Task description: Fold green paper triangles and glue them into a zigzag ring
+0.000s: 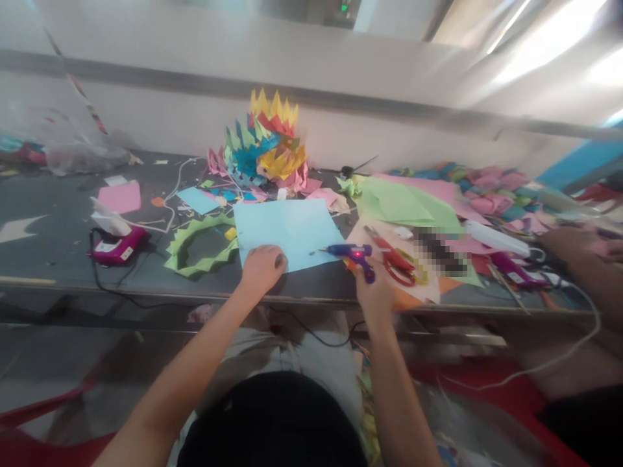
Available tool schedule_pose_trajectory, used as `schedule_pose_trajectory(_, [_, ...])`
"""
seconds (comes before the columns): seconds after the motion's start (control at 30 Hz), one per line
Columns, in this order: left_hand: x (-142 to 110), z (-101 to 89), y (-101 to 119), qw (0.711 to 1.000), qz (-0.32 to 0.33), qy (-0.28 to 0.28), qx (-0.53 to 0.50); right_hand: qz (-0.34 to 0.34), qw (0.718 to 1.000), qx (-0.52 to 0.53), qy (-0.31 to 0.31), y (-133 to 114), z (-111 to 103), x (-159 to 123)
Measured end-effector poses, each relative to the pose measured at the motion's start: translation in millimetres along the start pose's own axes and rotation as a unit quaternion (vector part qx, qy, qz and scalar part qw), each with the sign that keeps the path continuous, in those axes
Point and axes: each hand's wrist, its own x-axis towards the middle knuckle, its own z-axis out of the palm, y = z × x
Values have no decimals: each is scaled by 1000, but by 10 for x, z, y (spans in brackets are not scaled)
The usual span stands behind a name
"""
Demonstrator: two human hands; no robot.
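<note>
A sheet of light blue paper (292,224) lies flat near the table's front edge. My left hand (263,267) is closed on its lower left edge, fingers bent and pressed down; the fingertips are partly hidden. In my right hand (376,285) is a blue glue gun (348,250) with a lit red light, gripped by its handle. Its nozzle points left, over the right part of the sheet. Left of the sheet lies a green zigzag paper ring (182,256). Red-handled scissors (396,259) rest just right of the glue gun.
A stack of colourful folded paper crowns (272,146) stands at the back. Pink power box (119,245) with cords sits left. Green paper sheets (394,201) and a white power strip (496,239) are right. Another person's arm (579,259) reaches in at far right.
</note>
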Motion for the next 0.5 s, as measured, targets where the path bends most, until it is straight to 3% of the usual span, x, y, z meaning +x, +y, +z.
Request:
schedule_pose_trajectory(0.17, [0,-11,8,1000,-2,-1,-1,42,999,-25,14,178,-148,58])
schedule_pose_trajectory(0.3, [1,7,2,1000,1,2,3,79,995,-42,33,264,-281,311])
schedule_pose_trajectory(0.5, [-9,37,-18,1000,11,16,9,149,974,-149,-80,189,-171,954])
